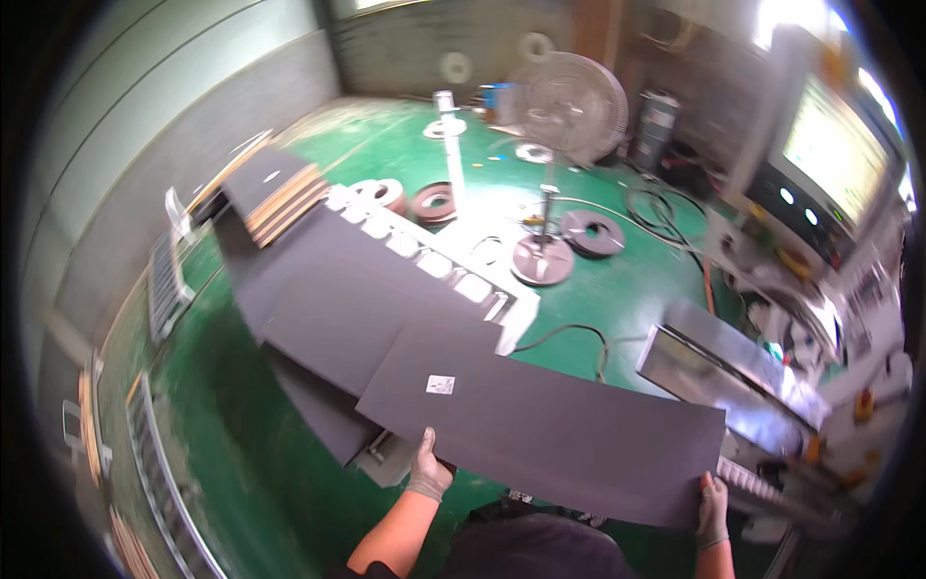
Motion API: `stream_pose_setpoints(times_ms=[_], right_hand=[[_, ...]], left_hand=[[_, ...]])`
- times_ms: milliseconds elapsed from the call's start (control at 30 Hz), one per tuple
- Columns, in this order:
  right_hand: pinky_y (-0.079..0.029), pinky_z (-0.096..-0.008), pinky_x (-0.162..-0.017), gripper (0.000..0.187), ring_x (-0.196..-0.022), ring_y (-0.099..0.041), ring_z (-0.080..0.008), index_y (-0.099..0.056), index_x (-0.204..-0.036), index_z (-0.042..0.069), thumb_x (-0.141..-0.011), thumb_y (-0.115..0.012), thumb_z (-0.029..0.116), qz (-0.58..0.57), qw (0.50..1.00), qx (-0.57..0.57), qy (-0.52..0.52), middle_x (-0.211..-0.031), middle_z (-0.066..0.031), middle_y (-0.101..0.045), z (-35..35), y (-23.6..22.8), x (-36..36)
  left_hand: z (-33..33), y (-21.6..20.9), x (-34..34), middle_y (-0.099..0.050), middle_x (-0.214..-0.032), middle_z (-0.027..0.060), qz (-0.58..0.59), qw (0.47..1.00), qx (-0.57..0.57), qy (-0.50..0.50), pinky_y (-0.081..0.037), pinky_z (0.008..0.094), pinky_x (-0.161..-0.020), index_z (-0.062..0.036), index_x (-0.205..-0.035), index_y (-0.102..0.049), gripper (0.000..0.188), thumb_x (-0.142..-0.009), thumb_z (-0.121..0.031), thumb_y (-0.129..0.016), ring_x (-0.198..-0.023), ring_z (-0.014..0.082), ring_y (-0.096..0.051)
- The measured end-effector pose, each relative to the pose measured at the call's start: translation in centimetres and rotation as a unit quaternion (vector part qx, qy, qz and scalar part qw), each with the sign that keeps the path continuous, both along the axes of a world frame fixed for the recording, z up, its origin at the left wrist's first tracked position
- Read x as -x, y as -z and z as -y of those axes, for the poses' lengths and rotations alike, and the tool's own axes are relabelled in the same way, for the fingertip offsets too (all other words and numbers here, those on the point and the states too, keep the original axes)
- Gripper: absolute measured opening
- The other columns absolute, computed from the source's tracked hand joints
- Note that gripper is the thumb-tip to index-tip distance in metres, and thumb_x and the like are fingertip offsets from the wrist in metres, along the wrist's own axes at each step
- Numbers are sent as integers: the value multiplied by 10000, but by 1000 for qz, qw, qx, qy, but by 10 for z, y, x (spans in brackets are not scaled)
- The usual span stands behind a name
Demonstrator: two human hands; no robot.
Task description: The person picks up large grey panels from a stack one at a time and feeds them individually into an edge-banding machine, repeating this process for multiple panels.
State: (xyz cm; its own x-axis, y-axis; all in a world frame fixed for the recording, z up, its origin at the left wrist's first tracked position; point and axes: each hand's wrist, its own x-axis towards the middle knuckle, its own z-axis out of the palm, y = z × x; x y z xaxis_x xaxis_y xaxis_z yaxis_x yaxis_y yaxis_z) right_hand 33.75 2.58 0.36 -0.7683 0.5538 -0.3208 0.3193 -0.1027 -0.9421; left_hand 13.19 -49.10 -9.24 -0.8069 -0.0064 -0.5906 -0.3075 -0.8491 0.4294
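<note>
Left hand [429, 470]: closed on the near edge of the held panel [569, 434], toward its left end; thumb at the edge, fingers mostly hidden beneath
Right hand [713, 507]: closed on the same panel by its near right corner; thumb uppermost, fingers out of sight below
Held panel: stretched from hand to hand before the torso; left end over the near end of the table [524, 314], overlapping the loose panels [338, 299]; contact with them impossible to tell
Hard to make out: marks on the white label [440, 385]; screen [837, 150] washed out by glare; fan [569, 106] softened by blur
Surroundings: board stack [275, 193] at the far end of the table; flat coils [579, 236] on the floor [289, 463], beyond the table's right edge; metal box [687, 372] just past the held panel's far right corner; cable [584, 328] curved between table and box
Obstruction: table top largely covered by loose panels; near end partly masked by the held panel
Materials: panels flat, matt, dark grey, straight-edged; table edge white, pierced by a row of openings; coils ring-shaped; box shiny; floor green, glossy in patches; gloves thin and pale
</note>
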Motion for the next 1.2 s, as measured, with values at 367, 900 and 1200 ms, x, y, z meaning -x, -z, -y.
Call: stream_pose_setpoints(times_ms=[367, 900, 1200], right_hand=[[-400, -409, -1072, 647, -1240, -520, -265, -481, -1386, 6, -1016, -432, 534, -50, 874, 104, 472, -1383, -113, -524, 56, 24, -221], [-386, -485, -1111, 702, -1320, -482, -319, -433, -1461, 88, -1009, -320, 614, -175, 546, 225, 788, -1464, -93, -484, 374, 118, -374], [-340, -458, -1140, 772, -1350, -445, -288, -390, -1484, 82, -966, -443, 651, -62, 530, 178, 827, -1490, -92, -445, 293, 60, -335]], left_hand=[[-186, -58, 35, -614, -1295, 87, -51, 894, -91, 437, -413, 476, -1106, -65, -1308, -560, 459, -926, -282, -695, -1241, 272, -554], [-393, -69, -34, -669, -858, 64, -278, 418, 131, 855, -505, 288, -665, 53, -990, -624, 355, -972, -301, -643, -738, 131, -628], [-489, -47, 6, -686, -873, 119, -492, 518, 312, 626, -504, 317, -727, 31, -998, -653, 303, -1003, -250, -538, -771, 186, -633]])
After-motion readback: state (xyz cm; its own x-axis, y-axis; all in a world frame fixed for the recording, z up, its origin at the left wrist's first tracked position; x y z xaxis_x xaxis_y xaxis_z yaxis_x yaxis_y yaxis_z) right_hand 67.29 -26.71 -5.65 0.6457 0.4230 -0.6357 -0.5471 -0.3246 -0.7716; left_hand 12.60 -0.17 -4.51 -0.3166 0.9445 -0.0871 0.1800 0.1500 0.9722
